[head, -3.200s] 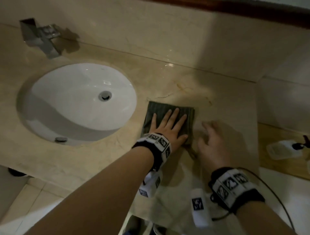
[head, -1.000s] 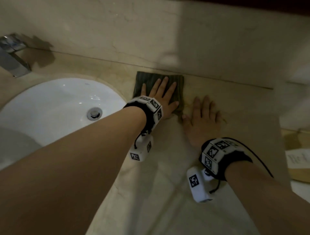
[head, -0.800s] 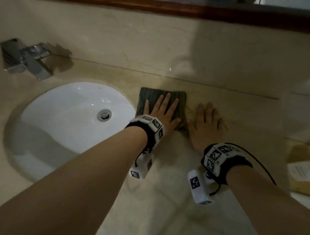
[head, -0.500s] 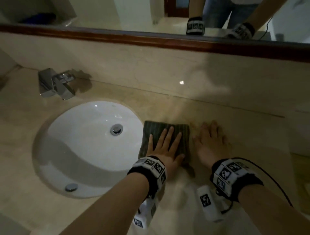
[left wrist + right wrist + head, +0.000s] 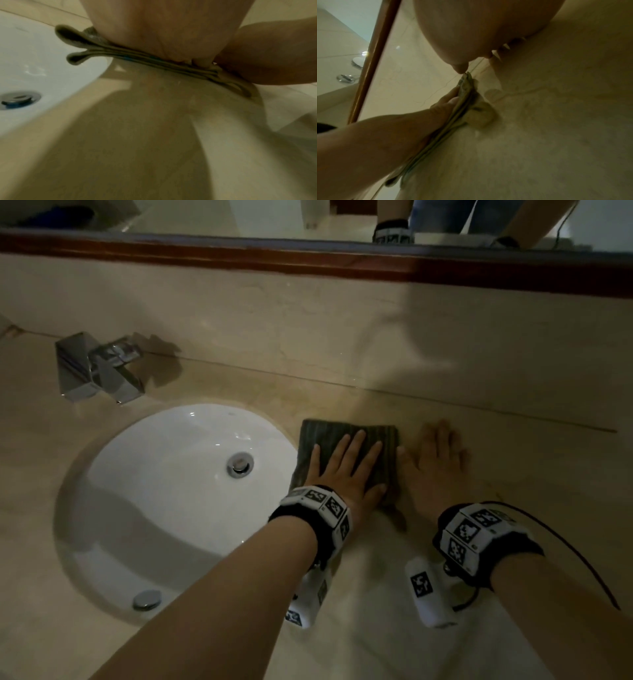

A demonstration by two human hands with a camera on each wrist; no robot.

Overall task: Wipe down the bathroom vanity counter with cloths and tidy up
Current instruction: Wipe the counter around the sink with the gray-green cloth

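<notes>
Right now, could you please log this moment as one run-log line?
step: wiping counter | left hand: flat on folded cloth beside sink | right hand: flat on counter

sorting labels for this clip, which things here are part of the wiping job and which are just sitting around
Part of the job:
- folded dark cloth, partly overhanging the basin edge
- left hand, flat on the cloth
- right hand, flat on the counter beside the cloth
- counter

Just there:
- sink basin
- faucet
- mirror frame
</notes>
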